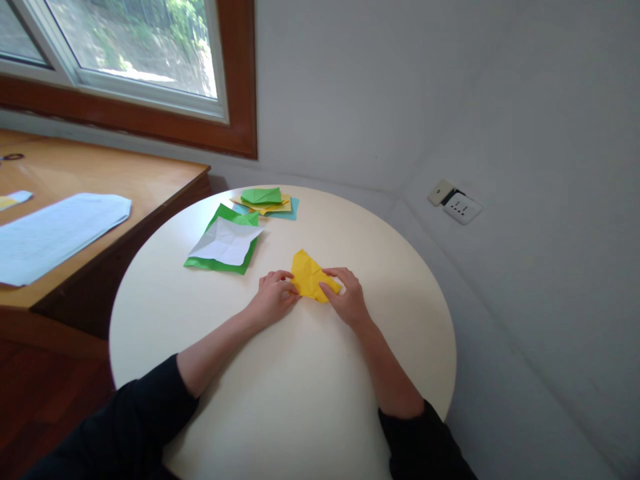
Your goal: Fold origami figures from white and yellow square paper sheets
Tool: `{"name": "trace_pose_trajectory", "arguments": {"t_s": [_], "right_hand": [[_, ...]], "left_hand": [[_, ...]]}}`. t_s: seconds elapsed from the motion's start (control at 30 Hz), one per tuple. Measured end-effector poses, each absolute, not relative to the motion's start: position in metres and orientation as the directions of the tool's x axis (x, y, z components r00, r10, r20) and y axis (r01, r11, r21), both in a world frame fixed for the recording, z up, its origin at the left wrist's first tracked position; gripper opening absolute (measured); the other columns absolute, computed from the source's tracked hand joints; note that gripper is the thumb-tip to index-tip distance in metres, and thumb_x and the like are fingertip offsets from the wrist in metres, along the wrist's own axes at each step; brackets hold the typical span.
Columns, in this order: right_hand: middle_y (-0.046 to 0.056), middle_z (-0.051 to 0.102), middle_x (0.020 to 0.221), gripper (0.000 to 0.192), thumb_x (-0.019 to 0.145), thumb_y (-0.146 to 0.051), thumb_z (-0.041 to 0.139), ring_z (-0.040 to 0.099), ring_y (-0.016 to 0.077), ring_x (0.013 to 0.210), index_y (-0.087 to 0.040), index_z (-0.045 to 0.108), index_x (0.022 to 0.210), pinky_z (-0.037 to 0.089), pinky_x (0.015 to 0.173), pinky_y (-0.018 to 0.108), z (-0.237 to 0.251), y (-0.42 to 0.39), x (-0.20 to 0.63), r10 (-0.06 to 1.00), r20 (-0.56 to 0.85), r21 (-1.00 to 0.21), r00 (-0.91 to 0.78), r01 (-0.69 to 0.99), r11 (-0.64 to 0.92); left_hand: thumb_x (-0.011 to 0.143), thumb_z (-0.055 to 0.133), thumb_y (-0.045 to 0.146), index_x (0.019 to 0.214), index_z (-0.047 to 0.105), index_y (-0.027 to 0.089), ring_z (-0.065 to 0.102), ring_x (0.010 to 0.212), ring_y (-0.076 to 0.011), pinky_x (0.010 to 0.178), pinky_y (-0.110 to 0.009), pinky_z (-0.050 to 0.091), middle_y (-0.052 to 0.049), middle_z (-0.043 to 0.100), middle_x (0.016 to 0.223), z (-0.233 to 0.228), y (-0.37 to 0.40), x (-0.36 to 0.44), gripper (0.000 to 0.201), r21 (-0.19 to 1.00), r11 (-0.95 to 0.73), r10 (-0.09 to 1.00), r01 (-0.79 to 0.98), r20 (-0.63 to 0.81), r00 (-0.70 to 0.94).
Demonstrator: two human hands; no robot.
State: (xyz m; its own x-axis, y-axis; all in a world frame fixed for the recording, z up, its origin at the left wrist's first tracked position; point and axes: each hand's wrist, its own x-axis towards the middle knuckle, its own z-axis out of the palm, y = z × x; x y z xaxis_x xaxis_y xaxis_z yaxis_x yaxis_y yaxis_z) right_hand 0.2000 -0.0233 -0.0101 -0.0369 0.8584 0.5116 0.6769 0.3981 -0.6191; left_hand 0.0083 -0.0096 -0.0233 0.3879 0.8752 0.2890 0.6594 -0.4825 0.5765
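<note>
A piece of folded yellow paper (pixel 309 277) with visible creases is held between my hands, low over the round white table (pixel 280 387). My left hand (pixel 275 295) pinches its left edge between thumb and fingers. On the other side, my right hand (pixel 347 295) grips the right edge, thumb in front and fingers behind. Whether the paper touches the tabletop I cannot tell. Beyond my left hand, a creased white sheet (pixel 225 241) lies on top of a green sheet (pixel 220 268).
At the table's far edge sits a small pile of green folded paper (pixel 261 195), yellow paper and a blue sheet (pixel 293 210). A wooden desk (pixel 165 172) on the left bears white papers (pixel 65 233) and scissors (pixel 13 157). A wall socket (pixel 463 207) is at right.
</note>
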Motion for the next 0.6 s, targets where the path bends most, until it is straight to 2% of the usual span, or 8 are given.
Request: {"name": "trace_pose_trajectory", "arguments": {"t_s": [0.1, 0.2, 0.33, 0.5, 0.6], "right_hand": [[0.002, 0.065, 0.078, 0.024, 0.077, -0.030, 0.057, 0.061, 0.0182, 0.078, -0.022, 0.059, 0.099, 0.042, 0.085, 0.036, -0.005, -0.028, 0.196, 0.875, 0.464, -0.649, -0.141, 0.617, 0.444], [0.002, 0.066, 0.078, 0.031, 0.074, -0.031, 0.062, 0.062, 0.0175, 0.075, -0.021, 0.058, 0.102, 0.042, 0.084, 0.036, -0.006, -0.030, 0.194, 0.887, 0.409, -0.644, -0.213, 0.621, 0.446], [0.003, 0.067, 0.081, 0.030, 0.071, -0.027, 0.063, 0.063, 0.0172, 0.075, -0.021, 0.060, 0.100, 0.044, 0.082, 0.036, -0.011, -0.027, 0.195, 0.901, 0.378, -0.636, -0.214, 0.647, 0.421], [0.002, 0.068, 0.081, 0.026, 0.073, -0.024, 0.058, 0.063, 0.0155, 0.072, -0.021, 0.062, 0.099, 0.049, 0.075, 0.031, -0.018, -0.022, 0.199, 0.917, 0.339, -0.678, -0.208, 0.622, 0.392], [0.001, 0.067, 0.076, 0.027, 0.073, -0.022, 0.057, 0.062, 0.0145, 0.066, -0.020, 0.062, 0.100, 0.049, 0.071, 0.030, -0.020, -0.021, 0.200, 0.936, 0.309, -0.711, -0.168, 0.613, 0.345]], "left_hand": [[0.076, 0.055, 0.027, 0.073, 0.066, 0.020, 0.054, 0.097, -0.0244, 0.088, -0.045, 0.037, -0.008, 0.060, 0.103, -0.026, -0.008, 0.008, 0.013, 0.584, -0.471, 0.881, 0.661, 0.287, 0.375], [0.077, 0.052, 0.027, 0.074, 0.065, 0.019, 0.055, 0.094, -0.0234, 0.088, -0.044, 0.036, -0.008, 0.062, 0.099, -0.027, -0.006, 0.008, 0.016, 0.600, -0.462, 0.886, 0.653, 0.286, 0.364], [0.078, 0.048, 0.026, 0.074, 0.063, 0.018, 0.055, 0.089, -0.0224, 0.085, -0.042, 0.037, -0.008, 0.063, 0.091, -0.024, -0.007, 0.008, 0.018, 0.608, -0.441, 0.896, 0.660, 0.263, 0.356], [0.079, 0.045, 0.027, 0.072, 0.062, 0.018, 0.055, 0.081, -0.0225, 0.079, -0.041, 0.037, -0.006, 0.063, 0.079, -0.017, -0.008, 0.007, 0.021, 0.571, -0.439, 0.896, 0.693, 0.226, 0.382], [0.079, 0.046, 0.026, 0.074, 0.062, 0.019, 0.055, 0.081, -0.0226, 0.079, -0.040, 0.037, -0.006, 0.064, 0.078, -0.016, -0.008, 0.006, 0.019, 0.556, -0.442, 0.895, 0.704, 0.221, 0.387]]}}
